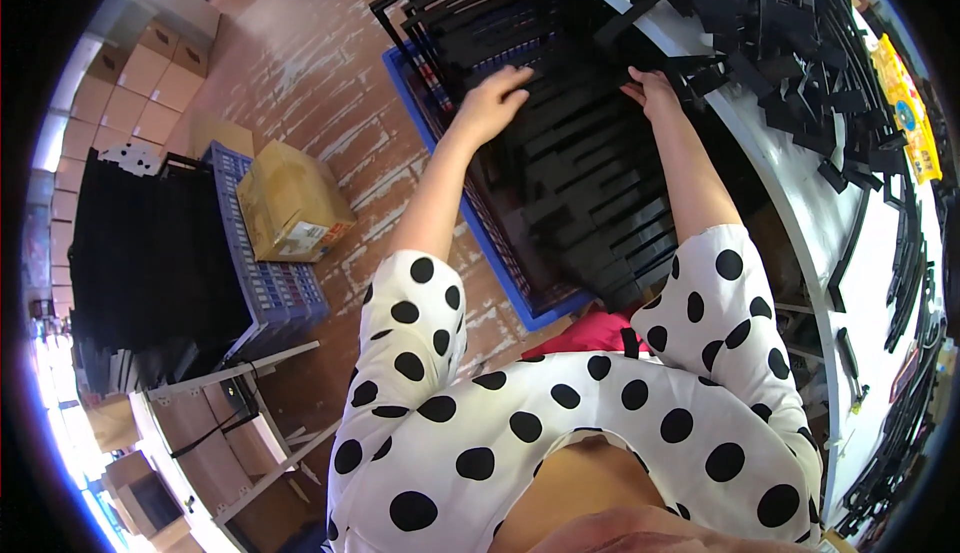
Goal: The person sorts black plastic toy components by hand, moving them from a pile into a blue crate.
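Observation:
Black slatted frames lie stacked in a blue plastic crate in front of me. Over the left part of the stack reaches my left hand, thumb and fingers apart, with nothing plainly in its grasp. My right hand is across from it, beside the table edge. Its fingers curl together against dark pieces, and what they hold, if anything, is lost in the black. More black frames stand upright at the far end of the crate.
At my right a white table carries a heap of black strips and a yellow packet. To the left are a cardboard box on a blue crate, a black stack and piled cartons. Worn brick-patterned floor lies between.

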Demonstrator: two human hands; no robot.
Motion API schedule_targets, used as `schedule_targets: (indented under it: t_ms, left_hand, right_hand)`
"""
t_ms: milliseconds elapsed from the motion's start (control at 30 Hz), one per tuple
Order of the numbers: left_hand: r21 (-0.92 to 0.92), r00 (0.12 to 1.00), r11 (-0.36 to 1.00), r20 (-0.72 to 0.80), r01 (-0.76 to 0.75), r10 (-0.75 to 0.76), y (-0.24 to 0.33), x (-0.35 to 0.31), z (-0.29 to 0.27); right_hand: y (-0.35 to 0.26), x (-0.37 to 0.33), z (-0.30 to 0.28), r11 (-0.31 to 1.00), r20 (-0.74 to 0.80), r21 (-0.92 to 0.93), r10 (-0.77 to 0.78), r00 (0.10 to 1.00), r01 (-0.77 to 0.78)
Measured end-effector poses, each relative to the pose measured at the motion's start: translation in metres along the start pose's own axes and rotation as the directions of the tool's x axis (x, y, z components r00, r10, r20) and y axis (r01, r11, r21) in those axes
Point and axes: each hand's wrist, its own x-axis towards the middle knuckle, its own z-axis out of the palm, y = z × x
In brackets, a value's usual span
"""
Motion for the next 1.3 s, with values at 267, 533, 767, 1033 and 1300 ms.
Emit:
schedule_targets:
  t_ms: [267,533,767,1033,1300]
  left_hand:
    - [-0.576,0.81,0.702,-0.113,0.418,-0.575,-0.014,-0.056,0.025]
    - [-0.491,0.724,0.838,-0.486,0.238,-0.49,-0.05,-0.022,0.041]
    - [-0.188,0.842,0.956,-0.457,0.223,-0.286,-0.038,-0.01,0.005]
    - [0.525,0.94,0.846,-0.231,-0.095,0.249,-0.012,0.014,-0.016]
    - [0.528,0.957,0.843,-0.176,-0.104,0.228,-0.032,0.063,-0.001]
  right_hand:
    - [0.026,0.03,-0.033,0.971,0.168,0.239,-0.064,0.984,0.022]
    - [0.024,-0.049,0.022,0.303,0.076,-0.765,-0.834,0.546,0.569]
    - [0.002,-0.05,0.038,-0.273,0.643,-0.765,-0.264,0.719,0.584]
    - [0.002,-0.048,0.036,-0.366,0.581,-0.785,-0.155,0.799,0.5]
    - [0.018,-0.054,0.018,-0.37,0.704,-0.709,-0.309,0.64,0.601]
